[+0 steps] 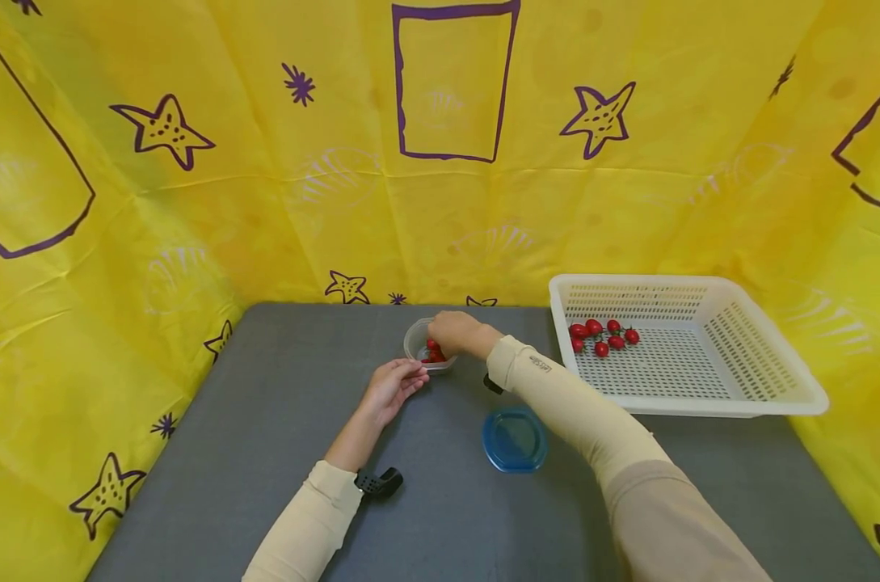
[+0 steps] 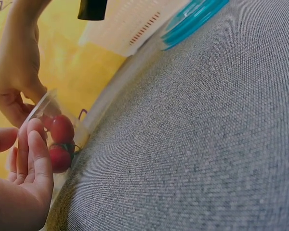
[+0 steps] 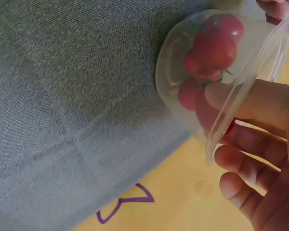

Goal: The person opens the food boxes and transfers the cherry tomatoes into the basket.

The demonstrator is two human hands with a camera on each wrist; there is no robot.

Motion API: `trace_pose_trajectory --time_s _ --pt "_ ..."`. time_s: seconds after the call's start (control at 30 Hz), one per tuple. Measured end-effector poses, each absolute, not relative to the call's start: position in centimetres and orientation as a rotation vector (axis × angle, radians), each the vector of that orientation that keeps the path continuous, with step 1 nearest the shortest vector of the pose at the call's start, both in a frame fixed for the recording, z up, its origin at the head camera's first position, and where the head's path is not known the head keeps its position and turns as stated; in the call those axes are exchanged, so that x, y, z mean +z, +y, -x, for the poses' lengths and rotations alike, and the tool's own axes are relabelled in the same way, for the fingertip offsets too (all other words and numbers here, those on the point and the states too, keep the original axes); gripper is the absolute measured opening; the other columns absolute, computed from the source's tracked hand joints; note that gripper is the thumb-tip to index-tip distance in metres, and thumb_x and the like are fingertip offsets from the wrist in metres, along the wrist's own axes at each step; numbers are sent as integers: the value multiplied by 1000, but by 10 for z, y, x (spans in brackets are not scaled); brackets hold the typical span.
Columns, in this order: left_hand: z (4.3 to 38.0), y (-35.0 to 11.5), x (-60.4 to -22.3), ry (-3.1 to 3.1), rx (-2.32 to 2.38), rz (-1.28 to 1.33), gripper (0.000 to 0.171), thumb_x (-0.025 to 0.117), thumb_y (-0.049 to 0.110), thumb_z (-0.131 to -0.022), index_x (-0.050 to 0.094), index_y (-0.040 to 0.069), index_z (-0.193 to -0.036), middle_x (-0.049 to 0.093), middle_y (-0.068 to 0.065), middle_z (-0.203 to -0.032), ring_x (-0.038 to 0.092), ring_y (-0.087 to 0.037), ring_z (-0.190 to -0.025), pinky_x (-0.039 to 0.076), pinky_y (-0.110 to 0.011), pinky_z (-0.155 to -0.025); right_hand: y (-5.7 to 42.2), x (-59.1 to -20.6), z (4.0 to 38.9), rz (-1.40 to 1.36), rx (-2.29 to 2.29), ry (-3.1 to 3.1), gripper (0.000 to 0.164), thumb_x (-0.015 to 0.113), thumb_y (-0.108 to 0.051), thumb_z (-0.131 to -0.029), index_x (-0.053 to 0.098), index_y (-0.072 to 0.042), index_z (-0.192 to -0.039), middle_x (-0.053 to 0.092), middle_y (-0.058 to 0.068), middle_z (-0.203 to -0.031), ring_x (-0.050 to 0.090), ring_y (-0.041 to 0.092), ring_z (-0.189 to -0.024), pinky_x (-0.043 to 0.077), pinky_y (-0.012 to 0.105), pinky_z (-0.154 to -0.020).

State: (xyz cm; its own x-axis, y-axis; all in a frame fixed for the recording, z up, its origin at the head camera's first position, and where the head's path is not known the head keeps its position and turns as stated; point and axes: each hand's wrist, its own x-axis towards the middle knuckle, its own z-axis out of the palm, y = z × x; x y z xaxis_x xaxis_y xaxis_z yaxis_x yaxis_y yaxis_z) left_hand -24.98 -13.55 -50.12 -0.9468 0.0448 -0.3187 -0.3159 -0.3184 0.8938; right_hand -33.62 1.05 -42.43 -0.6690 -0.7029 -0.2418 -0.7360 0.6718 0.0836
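Note:
A clear plastic container (image 1: 414,339) with several cherry tomatoes inside stands on the grey table. My left hand (image 1: 390,390) holds its near rim, fingers and thumb right at the edge. My right hand (image 1: 460,333) reaches in over the rim from the right. In the right wrist view, its thumb and index finger pinch a cherry tomato (image 3: 207,111) inside the container, the other fingers lying outside the wall. Beside it, more cherry tomatoes (image 3: 216,50) show through the wall. Two cherry tomatoes (image 2: 62,129) appear close to the left fingertips in the left wrist view.
A blue lid (image 1: 515,440) lies on the grey table (image 1: 440,501), nearer than the container. At the right stands a white perforated basket (image 1: 767,347) with several cherry tomatoes (image 1: 601,349) in its left part. Yellow patterned cloth (image 1: 454,218) surrounds the table's back and sides.

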Motion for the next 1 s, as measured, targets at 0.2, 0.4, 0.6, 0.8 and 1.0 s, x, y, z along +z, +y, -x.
trace_pose_trajectory --time_s 0.2,0.4,0.6,0.8,1.0 --pt "249 -135 -500 1694 2362 377 4 54 7 -98 58 4 -97 69 1 -77 68 -9 -71 56 -21 -72 15 -419 336 1163 166 2691 11 73 -12 -82 69 -6 -90 66 7 -90 48 18 -73 48 29 -71" --pt "249 -134 -501 1679 2377 388 5 54 6 -97 59 4 -96 69 0 -76 68 -10 -70 56 -21 -69 23 -411 338 1152 -11 2671 11 71 -6 -80 63 -9 -73 53 0 -75 43 15 -65 38 24 -59" --pt "250 -135 -501 1686 2371 386 6 54 6 -97 58 2 -98 69 1 -77 68 -9 -71 56 -20 -69 32 -400 340 1208 -171 2659 15 66 -4 -83 63 -9 -69 46 -3 -62 38 12 -57 31 21 -52" --pt "250 -135 -500 1687 2357 406 6 55 7 -98 57 2 -100 69 1 -77 68 -9 -72 56 -20 -69 39 -394 340 1220 -238 2653 10 68 -6 -85 69 -6 -75 56 0 -65 41 12 -59 35 21 -56" --pt "250 -135 -500 1682 2340 425 7 54 8 -98 57 2 -102 70 -1 -80 68 -10 -72 56 -20 -69 44 -393 342 1194 -245 2647 7 68 -9 -86 72 -4 -83 67 5 -75 48 13 -64 42 21 -60"
